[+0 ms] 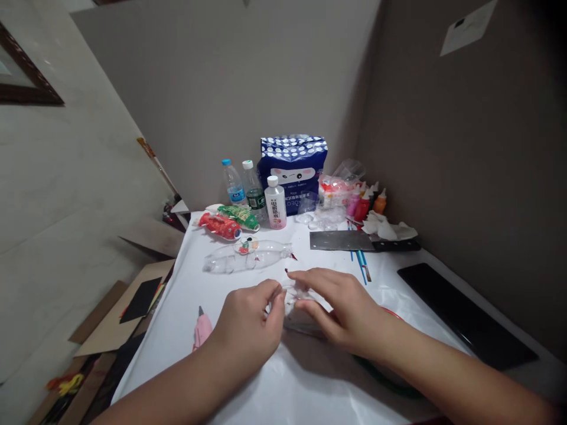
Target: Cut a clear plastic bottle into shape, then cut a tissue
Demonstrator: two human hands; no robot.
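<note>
A clear, crinkled plastic piece is between my hands above the white-covered table; glare and fingers hide its exact shape. My left hand is closed, pinching its left side between thumb and index finger. From the right, my right hand curls round the piece, thumb below and fingers above. Just beyond them lie two clear plastic bottles on their sides, with a small round palette dabbed with paint by them. A pink glue gun rests left of my left hand.
A cleaver lies right of centre above thin paintbrushes. Behind stand a white-capped pink drink bottle, a blue bag and paint bottles. Red and green decorated bottles lie back left. A black slab lies right.
</note>
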